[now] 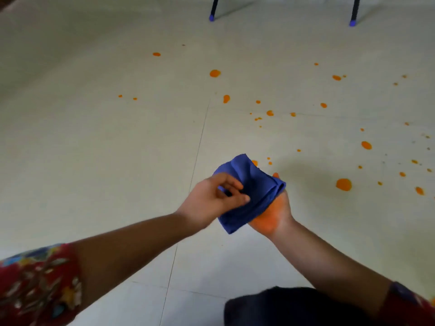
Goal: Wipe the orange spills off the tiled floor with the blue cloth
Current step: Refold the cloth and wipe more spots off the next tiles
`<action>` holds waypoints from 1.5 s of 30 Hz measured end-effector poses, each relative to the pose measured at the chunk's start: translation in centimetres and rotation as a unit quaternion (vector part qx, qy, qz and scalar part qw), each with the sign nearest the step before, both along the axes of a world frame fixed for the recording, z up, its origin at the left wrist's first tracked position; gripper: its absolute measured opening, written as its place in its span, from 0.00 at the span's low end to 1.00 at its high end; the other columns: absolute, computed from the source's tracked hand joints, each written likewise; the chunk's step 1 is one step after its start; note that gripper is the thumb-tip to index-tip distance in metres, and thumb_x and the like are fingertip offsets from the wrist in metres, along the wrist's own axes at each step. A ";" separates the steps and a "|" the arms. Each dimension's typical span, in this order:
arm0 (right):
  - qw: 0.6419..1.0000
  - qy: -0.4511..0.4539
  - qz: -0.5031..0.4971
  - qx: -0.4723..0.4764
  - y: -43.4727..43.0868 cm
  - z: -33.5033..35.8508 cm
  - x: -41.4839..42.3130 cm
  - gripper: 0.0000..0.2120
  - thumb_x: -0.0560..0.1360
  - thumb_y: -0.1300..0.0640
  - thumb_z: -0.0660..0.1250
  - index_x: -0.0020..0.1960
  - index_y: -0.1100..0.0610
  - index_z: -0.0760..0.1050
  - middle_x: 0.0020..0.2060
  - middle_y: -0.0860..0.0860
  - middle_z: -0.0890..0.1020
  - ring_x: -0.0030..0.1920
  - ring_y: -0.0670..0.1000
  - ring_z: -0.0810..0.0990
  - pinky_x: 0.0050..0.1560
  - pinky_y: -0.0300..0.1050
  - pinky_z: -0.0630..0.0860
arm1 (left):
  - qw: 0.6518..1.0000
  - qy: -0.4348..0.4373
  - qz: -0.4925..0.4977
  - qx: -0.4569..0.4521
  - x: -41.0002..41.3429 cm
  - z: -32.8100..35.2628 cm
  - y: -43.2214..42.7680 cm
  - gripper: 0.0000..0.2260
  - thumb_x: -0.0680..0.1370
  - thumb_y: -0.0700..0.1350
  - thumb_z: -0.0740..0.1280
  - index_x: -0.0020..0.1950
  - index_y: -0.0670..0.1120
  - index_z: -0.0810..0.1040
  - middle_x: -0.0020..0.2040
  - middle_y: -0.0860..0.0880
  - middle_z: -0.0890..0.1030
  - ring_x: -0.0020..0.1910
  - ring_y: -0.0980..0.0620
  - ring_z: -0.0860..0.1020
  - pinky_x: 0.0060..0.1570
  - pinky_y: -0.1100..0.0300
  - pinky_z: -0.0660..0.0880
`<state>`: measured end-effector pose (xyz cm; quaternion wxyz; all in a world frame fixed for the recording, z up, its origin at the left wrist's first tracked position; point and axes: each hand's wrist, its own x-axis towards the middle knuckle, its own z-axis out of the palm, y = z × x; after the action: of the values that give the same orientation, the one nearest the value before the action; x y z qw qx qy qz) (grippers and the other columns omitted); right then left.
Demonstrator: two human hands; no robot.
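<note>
A folded blue cloth (251, 191) is held in the air above the pale tiled floor (117, 149), in the middle of the view. My left hand (211, 198) pinches the cloth's left side with curled fingers. My right hand (273, 212) lies palm-up under the cloth's right side, its palm stained orange, its fingers mostly hidden by the fabric. Several orange spills dot the floor ahead and to the right, among them a large drop (343, 184), one (366, 145) farther right and one (215, 73) farther off.
Two black chair legs with blue caps (211, 18) (352, 23) stand at the far edge of the floor. A dark-clothed knee (282, 307) fills the bottom middle. Tile joints run down the floor left of the hands.
</note>
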<state>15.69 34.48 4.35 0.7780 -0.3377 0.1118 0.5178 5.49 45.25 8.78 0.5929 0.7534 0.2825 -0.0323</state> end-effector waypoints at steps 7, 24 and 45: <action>0.996 0.090 -0.021 0.018 -2.2 -2.3 0.7 0.22 0.81 0.42 0.51 0.52 0.58 0.73 0.42 0.58 0.81 0.41 0.56 0.83 0.43 0.50 0.82 | 0.988 0.007 -0.011 0.151 2.6 -2.1 -3.3 0.06 0.71 0.48 0.75 0.43 0.52 0.79 0.42 0.55 0.79 0.39 0.60 0.76 0.42 0.62 0.75; 0.996 -0.091 -0.002 -0.004 -6.9 -1.3 1.6 0.24 0.69 0.58 0.59 0.65 0.63 0.70 0.54 0.63 0.76 0.58 0.63 0.75 0.61 0.52 0.73 | 0.936 0.108 -0.030 -0.335 3.7 -2.8 1.1 0.13 0.69 0.47 0.72 0.51 0.46 0.76 0.49 0.47 0.79 0.49 0.51 0.78 0.51 0.56 0.76; 0.827 -0.309 0.297 -0.362 -6.4 1.3 5.5 0.12 0.75 0.53 0.60 0.35 0.52 0.64 0.27 0.47 0.67 0.33 0.50 0.64 0.37 0.46 0.58 | 0.975 -0.044 -0.209 -0.057 6.9 -7.8 2.4 0.37 0.67 0.52 0.73 0.72 0.65 0.59 0.71 0.62 0.62 0.71 0.65 0.60 0.68 0.62 0.62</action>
<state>21.19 28.10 5.67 0.4021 -0.7548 -0.0609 0.5147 12.34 47.62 1.03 0.6266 0.7616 0.0901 -0.1390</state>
